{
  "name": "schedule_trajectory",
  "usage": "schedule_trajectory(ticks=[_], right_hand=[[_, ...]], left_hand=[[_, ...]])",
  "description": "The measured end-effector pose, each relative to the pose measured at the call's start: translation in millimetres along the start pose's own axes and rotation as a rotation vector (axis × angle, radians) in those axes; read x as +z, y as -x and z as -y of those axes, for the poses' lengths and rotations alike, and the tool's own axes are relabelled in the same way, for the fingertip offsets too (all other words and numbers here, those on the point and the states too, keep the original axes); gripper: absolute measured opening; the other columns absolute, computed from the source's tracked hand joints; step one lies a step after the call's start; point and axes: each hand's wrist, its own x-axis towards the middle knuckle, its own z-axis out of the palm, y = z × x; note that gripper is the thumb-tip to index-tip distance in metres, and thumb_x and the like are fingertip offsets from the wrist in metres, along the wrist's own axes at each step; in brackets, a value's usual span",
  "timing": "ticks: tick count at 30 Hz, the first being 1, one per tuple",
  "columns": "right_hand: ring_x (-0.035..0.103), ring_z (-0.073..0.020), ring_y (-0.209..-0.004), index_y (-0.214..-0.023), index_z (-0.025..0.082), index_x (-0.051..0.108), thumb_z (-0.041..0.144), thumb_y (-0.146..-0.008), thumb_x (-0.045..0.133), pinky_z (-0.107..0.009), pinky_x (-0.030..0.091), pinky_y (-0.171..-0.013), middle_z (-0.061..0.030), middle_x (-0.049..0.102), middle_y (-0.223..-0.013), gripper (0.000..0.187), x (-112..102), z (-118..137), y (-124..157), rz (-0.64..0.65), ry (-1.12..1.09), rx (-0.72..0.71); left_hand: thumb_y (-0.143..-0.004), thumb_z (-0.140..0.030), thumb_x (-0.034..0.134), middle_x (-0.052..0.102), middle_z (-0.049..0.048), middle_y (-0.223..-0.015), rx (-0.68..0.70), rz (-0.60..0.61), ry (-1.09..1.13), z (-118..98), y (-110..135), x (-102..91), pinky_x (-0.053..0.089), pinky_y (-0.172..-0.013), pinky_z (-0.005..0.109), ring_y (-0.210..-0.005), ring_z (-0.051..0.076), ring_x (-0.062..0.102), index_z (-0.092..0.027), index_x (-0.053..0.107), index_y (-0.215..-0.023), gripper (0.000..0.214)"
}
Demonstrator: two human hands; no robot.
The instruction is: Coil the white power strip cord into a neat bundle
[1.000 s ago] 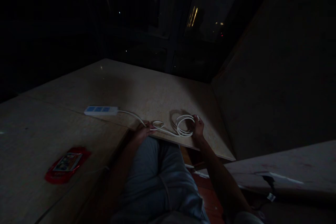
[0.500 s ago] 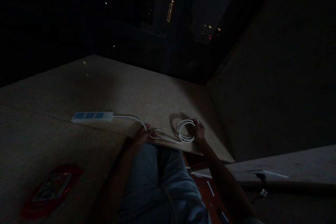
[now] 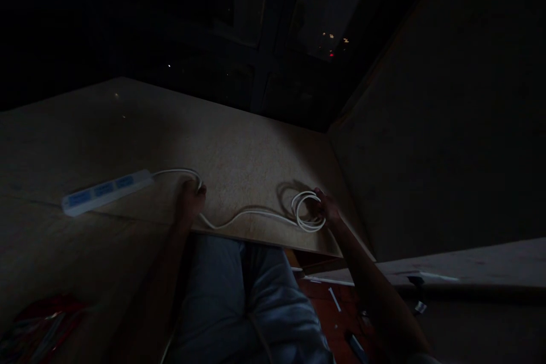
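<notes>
A white power strip [image 3: 108, 191] with blue socket faces lies tilted on the pale tabletop [image 3: 230, 148]. Its white power cord [image 3: 260, 212] leaves the right end and runs through my left hand [image 3: 190, 200], which is closed around it near the strip. Between my hands the cord sags in a loose curve along the table's front edge. At its far end it is wound into a round coil [image 3: 303, 226], gripped on the right side by my right hand [image 3: 327, 207]. The fingers of both hands are partly lost in the dark.
A red packet [image 3: 46, 324] lies at the lower left, cut by the frame. Dark windows [image 3: 256, 57] stand behind the table, and a wall [image 3: 426, 136] closes the right side. Below, several small things lie on the reddish floor [image 3: 324, 301].
My left hand has moved left along with its stretch of cord, and a small loop there has straightened out. The power strip has shifted left and turned. My right hand still holds the coil.
</notes>
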Motion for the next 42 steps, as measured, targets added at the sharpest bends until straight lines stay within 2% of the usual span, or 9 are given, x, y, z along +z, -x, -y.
schedule_trajectory(ticks=[7,13,16,20,23,28,31,34,42], right_hand=[[0.022,-0.0039,-0.036,-0.082,0.02,0.053,0.059,-0.06,0.077,-0.02,0.016,-0.033,0.0125,0.029,-0.046,0.051,-26,24,1,0.057,-0.027,0.031],[0.018,-0.0027,-0.036,-0.094,0.017,0.059,0.059,-0.067,0.073,-0.017,0.011,-0.033,0.0127,0.029,-0.045,0.052,-7,60,23,0.237,0.073,0.066],[0.022,-0.0027,-0.036,-0.092,0.016,0.062,0.055,-0.067,0.075,-0.016,0.013,-0.033,0.0114,0.031,-0.047,0.048,14,84,29,0.433,0.208,0.032],[0.029,-0.0031,-0.038,-0.086,0.015,0.064,0.052,-0.074,0.071,-0.016,0.015,-0.033,0.008,0.04,-0.05,0.04,46,111,32,0.744,0.498,-0.06],[0.033,-0.0037,-0.038,-0.088,0.014,0.066,0.051,-0.077,0.067,-0.015,0.019,-0.033,0.0065,0.045,-0.052,0.039,67,122,34,0.911,0.706,-0.15],[0.037,-0.006,-0.038,-0.076,0.014,0.064,0.059,-0.08,0.063,-0.017,0.024,-0.035,0.0046,0.047,-0.047,0.046,85,126,34,1.141,0.827,-0.159],[0.038,-0.007,-0.039,-0.071,0.014,0.062,0.061,-0.081,0.061,-0.019,0.028,-0.037,0.0038,0.047,-0.045,0.048,91,122,31,1.286,0.855,-0.122],[0.04,-0.0071,-0.04,-0.079,0.014,0.063,0.061,-0.082,0.06,-0.018,0.029,-0.038,0.004,0.049,-0.047,0.047,94,116,30,1.316,0.935,-0.12],[0.039,-0.0075,-0.043,-0.075,0.013,0.063,0.075,-0.083,0.042,-0.018,0.028,-0.037,0.0016,0.05,-0.049,0.066,96,110,42,1.32,1.018,-0.12]], left_hand=[[-0.088,-0.041,0.049,0.066,0.0189,-0.099,0.129,-0.02,-0.473,-22,0,-1.5,0.048,-0.086,0.044,-0.101,0.035,0.063,-0.015,0.06,-0.1,0.031],[-0.08,-0.04,0.064,0.041,0.0255,-0.143,0.323,-0.245,-0.285,-70,69,10.3,0.028,-0.112,0.052,-0.136,0.041,0.034,-0.008,0.046,-0.131,0.063],[-0.077,-0.035,0.072,0.048,0.014,-0.142,0.341,0.045,0.198,-100,121,35.5,0.026,-0.116,0.042,-0.137,0.033,0.036,-0.019,0.054,-0.127,0.055],[-0.071,-0.036,0.079,0.065,0.0113,-0.117,0.036,0.604,0.728,-124,166,77.8,0.045,-0.1,0.038,-0.119,0.031,0.056,-0.021,0.061,-0.114,0.049],[-0.071,-0.044,0.078,0.069,0.0105,-0.1,-0.169,0.78,0.92,-128,170,92.7,0.053,-0.08,0.037,-0.098,0.03,0.066,-0.019,0.059,-0.111,0.051],[-0.082,-0.068,0.054,0.07,0.0127,-0.083,-0.556,1.065,1.089,-120,154,80.8,0.054,-0.071,0.041,-0.08,0.029,0.069,-0.014,0.061,-0.108,0.061],[-0.078,-0.082,0.038,0.07,0.016,-0.081,-0.73,1.174,1.115,-109,146,74.4,0.053,-0.072,0.045,-0.078,0.03,0.069,-0.011,0.064,-0.102,0.08],[-0.082,-0.079,0.034,0.07,0.0158,-0.077,-0.788,1.219,1.104,-98,142,77.9,0.052,-0.073,0.044,-0.07,0.027,0.068,-0.009,0.065,-0.102,0.079],[-0.093,-0.056,0.043,0.069,0.0119,-0.068,-0.704,1.305,1.022,-76,144,96.0,0.052,-0.067,0.037,-0.051,0.019,0.061,-0.005,0.067,-0.103,0.057]])
